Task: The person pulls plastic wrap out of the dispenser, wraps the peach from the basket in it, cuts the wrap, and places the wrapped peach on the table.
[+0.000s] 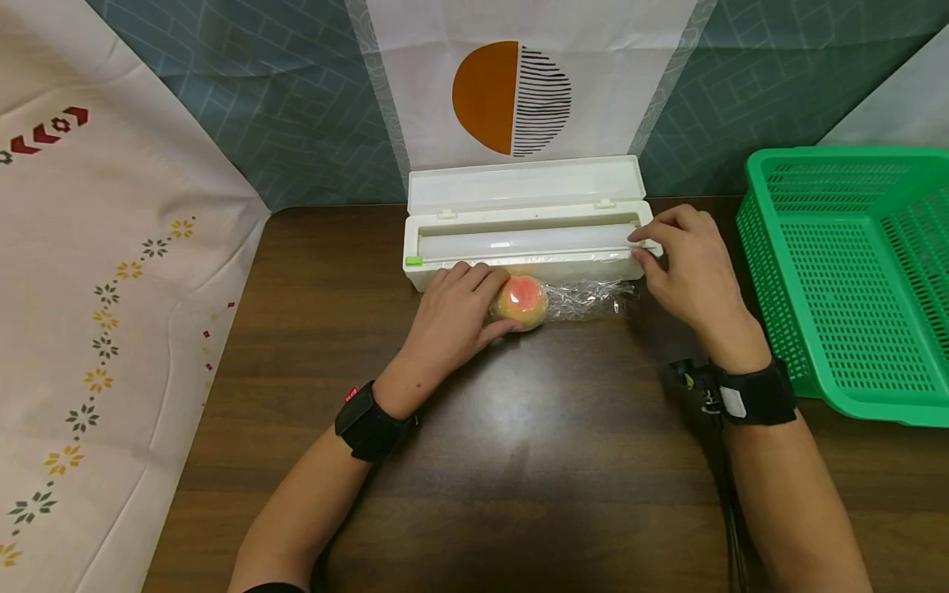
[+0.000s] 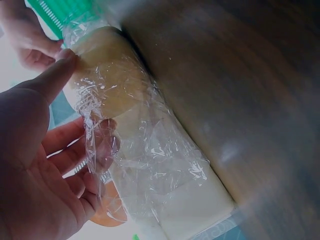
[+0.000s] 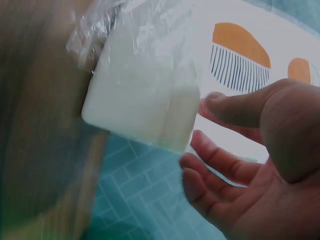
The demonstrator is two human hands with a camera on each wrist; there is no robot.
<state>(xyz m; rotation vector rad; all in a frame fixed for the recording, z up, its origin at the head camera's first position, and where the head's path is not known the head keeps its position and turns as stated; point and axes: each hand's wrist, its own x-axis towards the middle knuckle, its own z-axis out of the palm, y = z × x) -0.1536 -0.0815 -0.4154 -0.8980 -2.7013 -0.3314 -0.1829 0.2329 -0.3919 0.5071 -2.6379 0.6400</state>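
A peach (image 1: 522, 298) wrapped in clear cling film lies against the front of a white cling film box (image 1: 511, 268). My left hand (image 1: 461, 309) holds the peach from the left, thumb in front and fingers behind. Loose, crumpled film (image 1: 589, 299) trails from it to the right, and film spreads over the box in the left wrist view. At the box's right end, my right hand (image 1: 685, 259) pinches the front rim between thumb and index finger; those fingertips hide what lies between them. The box lid (image 1: 526, 186) stands raised, showing the white film roll (image 1: 519, 243) inside.
A green plastic basket (image 1: 804, 375) stands to the right, close to my right forearm. Patterned cloth (image 1: 296, 99) hangs behind the wooden table (image 1: 504, 478), and a white embroidered cloth (image 1: 133, 272) borders its left side. A dark cable (image 1: 730, 511) runs along my right forearm.
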